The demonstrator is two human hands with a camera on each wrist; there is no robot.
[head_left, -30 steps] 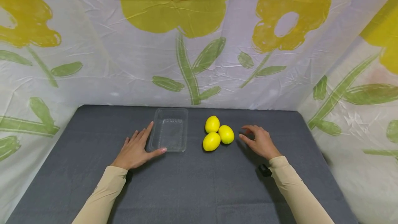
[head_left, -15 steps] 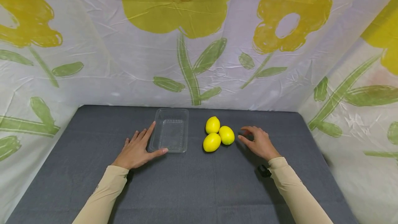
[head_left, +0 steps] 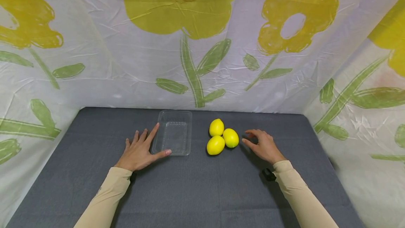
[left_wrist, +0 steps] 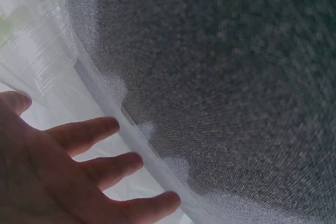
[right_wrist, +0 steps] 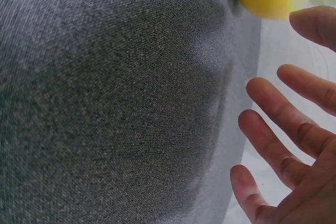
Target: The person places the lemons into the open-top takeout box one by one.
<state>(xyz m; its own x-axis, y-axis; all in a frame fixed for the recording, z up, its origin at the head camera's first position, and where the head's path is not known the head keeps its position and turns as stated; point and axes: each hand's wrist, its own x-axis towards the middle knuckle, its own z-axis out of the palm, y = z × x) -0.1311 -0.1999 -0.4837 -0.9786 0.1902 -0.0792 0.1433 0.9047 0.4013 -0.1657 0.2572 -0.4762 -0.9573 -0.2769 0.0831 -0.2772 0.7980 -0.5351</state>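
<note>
on the near side of the box (head_left: 181,154), two tan sleeves (head_left: 102,196) stretch over grey cloth (head_left: 196,189). left hand (head_left: 139,154) at the box's left: fingers spread, thumb by its near rim, forefinger by its left rim. contact looks likely, no grip; perhaps meant to steady it. right hand (head_left: 265,147) well right of the box, past the lemons (head_left: 216,145), fingers loosely bent, holding nothing, just beside the rightmost lemon yet apart from it. hands well apart from each other. three lemons bunched right of the box, probably to keep them within reach. a strip of cloth separates box and bunch, room for fingers, i judge. box's far rim close to the cloth's back edge, so little slack that way. behind the box, flowered curtain (head_left: 126,66).
</note>
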